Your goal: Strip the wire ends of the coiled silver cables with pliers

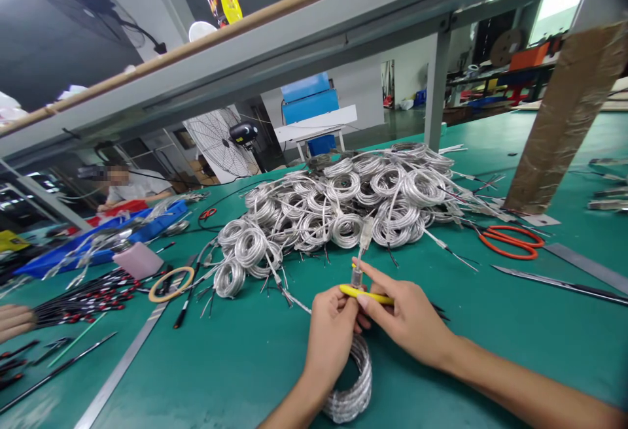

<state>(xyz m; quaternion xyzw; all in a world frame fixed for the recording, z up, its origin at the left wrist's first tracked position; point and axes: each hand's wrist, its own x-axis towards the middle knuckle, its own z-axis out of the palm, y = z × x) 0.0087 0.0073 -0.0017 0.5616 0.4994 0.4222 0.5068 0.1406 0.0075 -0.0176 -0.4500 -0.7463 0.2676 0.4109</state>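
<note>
My left hand (pixel 330 327) is closed, its fingers pinched on a silvery cable just below a clear connector piece (pixel 357 276). Below that hand, a coil of the same cable (pixel 360 383) rests on the green table. My right hand (pixel 409 314) is wrapped round a yellow-handled tool (pixel 366 294), held crosswise against the cable; its working end is mostly hidden, so its kind is unclear. Another clear connector (pixel 366 236) sticks up above the fingers. Just behind both hands lies a large heap of coiled silvery cables (pixel 343 187) with bare wire ends.
Orange-handled scissors (pixel 510 240) and a pointed blade (pixel 554 282) lie at right. To the left are a steel ruler (pixel 122 363), a tape roll (pixel 171 284), black cables (pixel 93 298) and a blue tray (pixel 98 239). Another person's hand (pixel 14 321) shows at far left. A shelf (pixel 294 30) crosses above.
</note>
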